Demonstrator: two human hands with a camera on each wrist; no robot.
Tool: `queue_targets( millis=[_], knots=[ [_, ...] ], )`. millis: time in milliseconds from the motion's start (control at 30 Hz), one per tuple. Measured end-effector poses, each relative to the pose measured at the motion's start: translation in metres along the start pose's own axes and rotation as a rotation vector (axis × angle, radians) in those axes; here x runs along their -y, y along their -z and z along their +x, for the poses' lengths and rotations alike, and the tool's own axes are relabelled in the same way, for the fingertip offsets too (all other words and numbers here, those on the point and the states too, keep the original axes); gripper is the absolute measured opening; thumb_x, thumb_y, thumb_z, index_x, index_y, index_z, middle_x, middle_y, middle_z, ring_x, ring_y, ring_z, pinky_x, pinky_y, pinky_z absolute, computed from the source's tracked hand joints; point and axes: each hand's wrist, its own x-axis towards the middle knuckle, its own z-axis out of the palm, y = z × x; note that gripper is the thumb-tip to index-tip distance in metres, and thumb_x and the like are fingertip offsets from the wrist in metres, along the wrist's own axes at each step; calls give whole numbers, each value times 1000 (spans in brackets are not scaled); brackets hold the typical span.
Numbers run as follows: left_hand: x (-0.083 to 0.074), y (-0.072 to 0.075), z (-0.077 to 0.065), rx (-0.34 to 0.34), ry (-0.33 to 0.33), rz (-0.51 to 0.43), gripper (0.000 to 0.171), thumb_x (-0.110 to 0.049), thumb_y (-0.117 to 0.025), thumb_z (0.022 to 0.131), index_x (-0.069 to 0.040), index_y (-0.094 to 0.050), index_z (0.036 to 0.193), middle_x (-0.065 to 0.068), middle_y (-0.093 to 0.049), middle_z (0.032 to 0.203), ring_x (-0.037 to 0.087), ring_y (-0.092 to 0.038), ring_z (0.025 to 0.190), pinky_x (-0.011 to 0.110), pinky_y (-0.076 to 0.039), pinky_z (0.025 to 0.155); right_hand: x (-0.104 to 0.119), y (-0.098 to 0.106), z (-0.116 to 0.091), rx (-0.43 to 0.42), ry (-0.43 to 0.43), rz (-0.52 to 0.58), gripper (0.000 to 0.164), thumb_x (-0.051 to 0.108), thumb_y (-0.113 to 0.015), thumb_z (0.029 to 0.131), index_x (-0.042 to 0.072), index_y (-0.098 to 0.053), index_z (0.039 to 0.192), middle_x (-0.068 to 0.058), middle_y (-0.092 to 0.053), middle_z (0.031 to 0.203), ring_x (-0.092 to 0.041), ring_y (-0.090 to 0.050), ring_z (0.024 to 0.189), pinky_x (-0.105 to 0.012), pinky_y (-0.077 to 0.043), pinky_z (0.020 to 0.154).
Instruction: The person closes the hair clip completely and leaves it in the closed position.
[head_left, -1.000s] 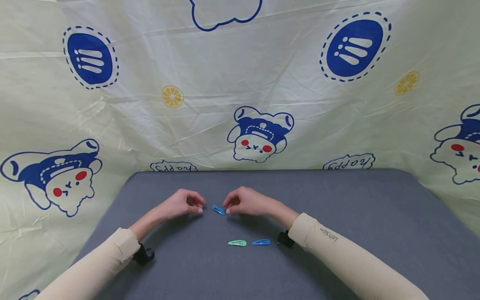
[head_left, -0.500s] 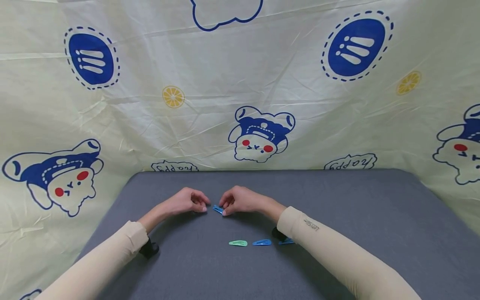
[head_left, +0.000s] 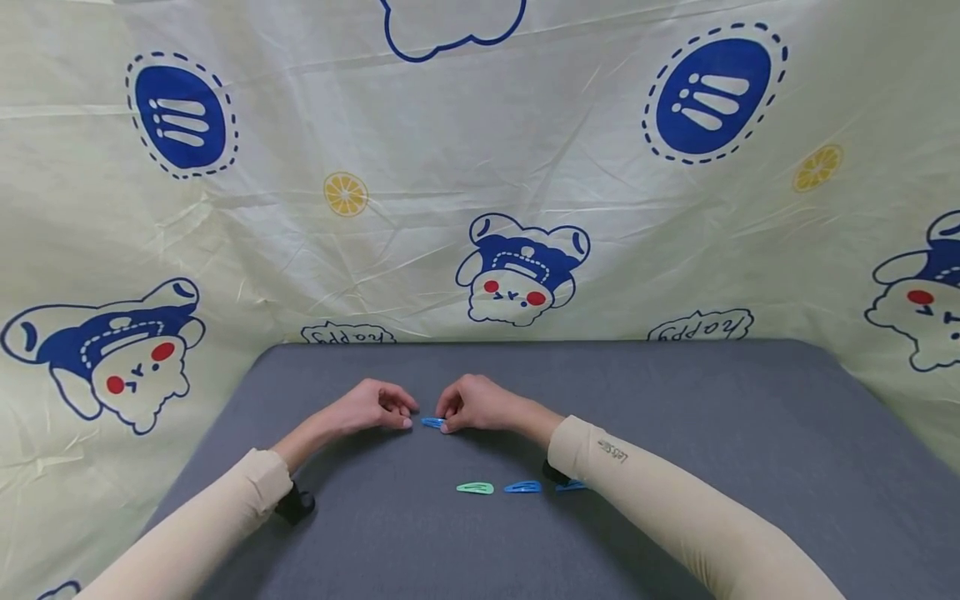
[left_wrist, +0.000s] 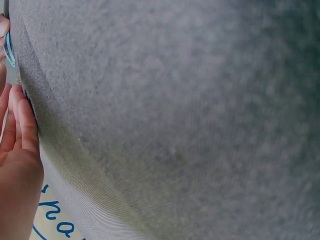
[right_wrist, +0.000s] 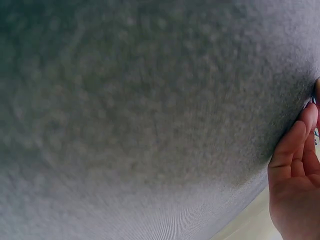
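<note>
At the table's middle, a blue snap hair clip (head_left: 431, 422) lies nearly level across the view. My right hand (head_left: 483, 403) pinches its right end between thumb and fingers, covering that part. Just left of the clip is my left hand (head_left: 367, 406), fingers loosely bent, holding nothing, with a small gap to the clip. The left wrist view has the clip (left_wrist: 10, 51) at its left edge, above the left hand (left_wrist: 20, 165). In the right wrist view, the right hand (right_wrist: 296, 185) is at the right edge; the clip is barely visible there.
Nearer the person, a green hair clip (head_left: 475, 488), a blue hair clip (head_left: 522, 487) and another blue hair clip (head_left: 572, 486) lie in a row. The right sleeve partly hides the last one. A printed cloth (head_left: 420, 250) hangs behind the grey table (head_left: 675, 417).
My right hand has moved slightly left and taken hold of the blue hair clip, which has turned from slanted to nearly level. My left hand has shifted a little right.
</note>
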Motion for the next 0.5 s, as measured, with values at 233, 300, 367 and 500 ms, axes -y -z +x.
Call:
queue_targets(
  millis=[233, 300, 367, 500],
  knots=[
    [0, 0, -2, 12, 10, 8, 27, -4, -75, 85, 4, -69, 110, 6, -65, 89, 17, -57, 78, 26, -47, 70, 5, -1, -3, 4, 10, -37, 3, 13, -74, 89, 14, -75, 92, 7, -63, 76, -11, -53, 72, -26, -44, 67],
    [-1, 0, -3, 15, 11, 7, 27, -4, -75, 85, 4, -69, 110, 7, -65, 89, 17, -57, 78, 26, -47, 70, 6, 0, -4, 6, 9, -44, 4, 12, -73, 90, 15, -76, 92, 7, -63, 76, -11, -53, 73, -27, -44, 68],
    [-1, 0, -3, 15, 8, 10, 27, -4, -75, 84, 4, -69, 110, 7, -65, 89, 17, -57, 78, 27, -47, 70, 7, 0, -4, 6, 12, -46, 5, 12, -73, 90, 16, -76, 91, 8, -63, 76, -11, -53, 74, -27, -43, 68],
    [0, 0, -3, 17, -2, 13, 28, -5, -75, 84, 3, -69, 110, 7, -65, 90, 17, -57, 78, 27, -47, 70, 7, 1, -6, 12, 30, -51, 6, 12, -71, 91, 16, -76, 92, 8, -63, 77, -10, -52, 74, -27, -43, 68]
  ],
)
